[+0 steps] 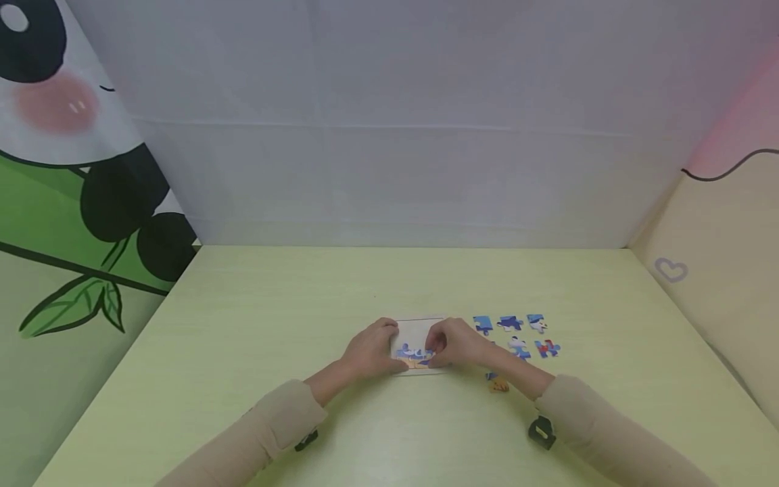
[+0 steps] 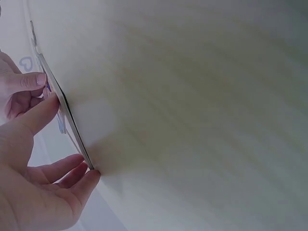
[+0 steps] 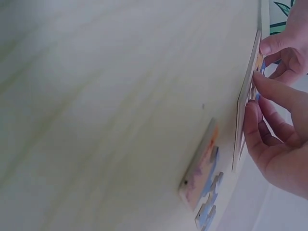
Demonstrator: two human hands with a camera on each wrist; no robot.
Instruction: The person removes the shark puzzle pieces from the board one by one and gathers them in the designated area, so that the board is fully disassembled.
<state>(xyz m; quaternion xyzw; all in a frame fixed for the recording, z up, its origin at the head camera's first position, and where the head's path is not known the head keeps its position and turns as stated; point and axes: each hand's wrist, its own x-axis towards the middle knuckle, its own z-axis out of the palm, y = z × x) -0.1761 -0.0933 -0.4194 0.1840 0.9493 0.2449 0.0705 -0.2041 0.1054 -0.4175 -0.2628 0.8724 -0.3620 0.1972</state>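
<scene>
A small white puzzle board [image 1: 416, 331] lies flat on the table, with joined jigsaw pieces [image 1: 406, 354] in blue, white and sandy colours along its lower part. Gripping the board by its left side is my left hand [image 1: 370, 350]; its thumb and fingers span the edge in the left wrist view. My right hand [image 1: 461, 343] is over the right part of the board. Between its thumb and fingertips it pinches a jigsaw piece, mostly hidden by the fingers; the right wrist view shows this hand [image 3: 281, 122] close against the board [image 3: 239, 130].
Right of the board lie several loose jigsaw pieces, among them a blue one [image 1: 483, 324], a red and blue one [image 1: 547, 348] and an orange one [image 1: 500, 385] partly beside my right forearm. A pale wall [image 1: 414, 182] stands behind the table [image 1: 274, 304], with printed side panels.
</scene>
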